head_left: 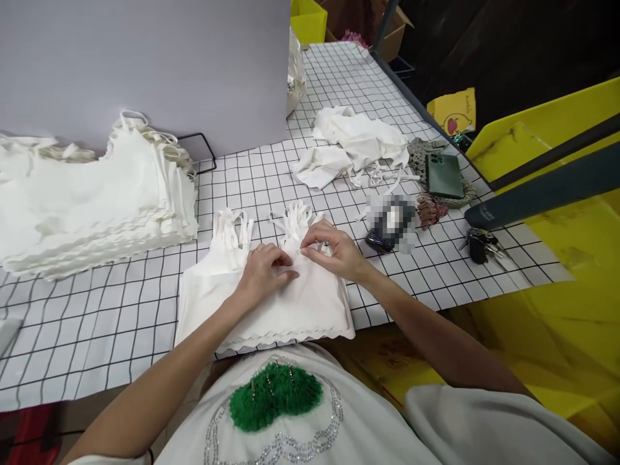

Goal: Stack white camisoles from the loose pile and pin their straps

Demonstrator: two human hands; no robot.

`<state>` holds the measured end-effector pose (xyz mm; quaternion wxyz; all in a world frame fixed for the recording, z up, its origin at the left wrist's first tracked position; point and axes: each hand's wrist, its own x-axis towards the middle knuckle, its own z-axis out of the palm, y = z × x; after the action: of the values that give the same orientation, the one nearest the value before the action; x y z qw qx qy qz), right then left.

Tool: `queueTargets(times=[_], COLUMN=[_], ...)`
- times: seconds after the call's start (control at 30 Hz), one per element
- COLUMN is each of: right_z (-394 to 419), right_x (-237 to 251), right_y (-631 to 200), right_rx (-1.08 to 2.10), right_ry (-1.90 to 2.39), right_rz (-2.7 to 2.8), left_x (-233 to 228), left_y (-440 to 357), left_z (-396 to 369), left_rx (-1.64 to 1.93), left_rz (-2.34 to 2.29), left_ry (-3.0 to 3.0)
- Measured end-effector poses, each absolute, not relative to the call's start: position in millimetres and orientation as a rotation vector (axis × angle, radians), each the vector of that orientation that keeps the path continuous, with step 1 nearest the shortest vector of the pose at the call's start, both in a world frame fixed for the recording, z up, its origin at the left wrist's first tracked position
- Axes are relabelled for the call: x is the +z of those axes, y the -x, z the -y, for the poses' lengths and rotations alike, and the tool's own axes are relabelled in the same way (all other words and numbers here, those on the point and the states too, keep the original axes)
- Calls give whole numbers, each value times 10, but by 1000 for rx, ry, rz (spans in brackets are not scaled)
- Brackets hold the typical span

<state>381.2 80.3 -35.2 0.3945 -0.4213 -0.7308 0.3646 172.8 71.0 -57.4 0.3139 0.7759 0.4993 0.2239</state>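
You're mid-step at the neckline of the white top (271, 294), top of a small stack at the table's (121, 310) near edge. Left hand (264, 271) presses flat, fingers together; right hand (334, 248) pinches sth tiny, can't tell what. Next move likely needs a steady pinch w/ cloth held flat. Top: white, thin straps, scalloped hem.
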Motion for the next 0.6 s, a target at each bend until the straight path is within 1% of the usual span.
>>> queueTargets(times=[0.43,0.6], right_z=[-687,-694], right_x=[-518,-539], right_y=[-3739,-3720], right_rx=[857,816], right_ry=[891,841], right_rz=[1971,2010], left_x=[-672,-686], left_y=[-1732,-1727], left_z=[-606,-606], left_rx=[802,806], left_rz=[-1230,-1208], left_ry=[-2154,-2168])
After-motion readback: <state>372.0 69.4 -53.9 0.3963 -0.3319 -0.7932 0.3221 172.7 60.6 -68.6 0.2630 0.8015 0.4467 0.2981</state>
